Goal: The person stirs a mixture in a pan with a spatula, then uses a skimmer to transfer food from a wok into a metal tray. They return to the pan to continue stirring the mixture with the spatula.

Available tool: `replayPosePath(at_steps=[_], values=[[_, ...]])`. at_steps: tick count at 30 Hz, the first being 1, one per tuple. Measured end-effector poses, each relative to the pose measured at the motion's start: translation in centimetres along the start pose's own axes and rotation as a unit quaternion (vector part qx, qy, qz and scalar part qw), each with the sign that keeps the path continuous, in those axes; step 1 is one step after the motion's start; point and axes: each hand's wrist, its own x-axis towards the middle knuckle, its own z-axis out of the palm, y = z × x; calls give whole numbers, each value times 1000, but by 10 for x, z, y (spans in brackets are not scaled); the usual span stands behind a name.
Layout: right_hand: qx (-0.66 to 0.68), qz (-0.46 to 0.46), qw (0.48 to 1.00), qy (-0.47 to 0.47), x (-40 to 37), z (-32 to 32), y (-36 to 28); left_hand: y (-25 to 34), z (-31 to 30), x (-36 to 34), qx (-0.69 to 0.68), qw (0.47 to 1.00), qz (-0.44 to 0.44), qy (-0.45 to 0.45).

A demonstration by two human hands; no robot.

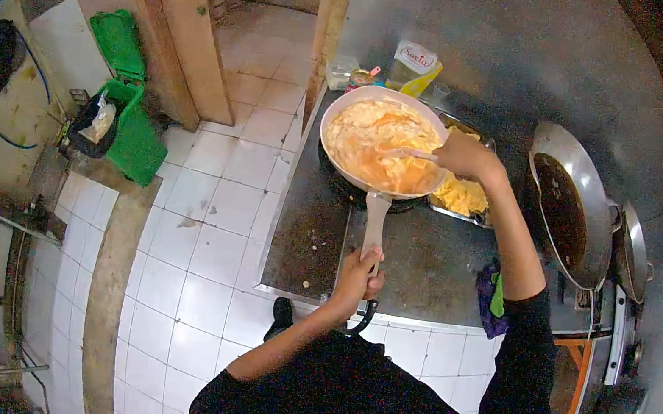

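Black sleeve is seen closest. Left hand is shut tight on the pan handle, so the pan is kept still on the bench. Right hand is closed on a spoon, dipped in the egg. A tray is set just beside, and a wok crowds the right.

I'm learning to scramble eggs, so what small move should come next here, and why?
Probably draw the utensil in the right hand across the pan, since the egg looks wet and orange near it, while the left hand grips the handle.
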Motion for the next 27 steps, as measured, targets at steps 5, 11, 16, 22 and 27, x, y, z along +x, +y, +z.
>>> replayPosePath(at_steps=[5, 11, 16, 22, 27], values=[[19, 55, 998, 6, 22, -3, -18, 0, 0, -1, 4, 1000, -18, -1], [22, 37, 998, 51, 64, -12, -22, -5, -5, 2, 20, 1000, 1, -11], [0, -39, 996, 84, 43, -62, -20, 0, -1, -3, 9, 1000, -6, -20], [-31, 66, 994, -86, -45, -121, -51, -2, 3, -2, -31, 999, -4, -3], [-70, 24, 988, -139, -55, -68, -30, -6, 1, 0, -59, 998, -15, -15]])
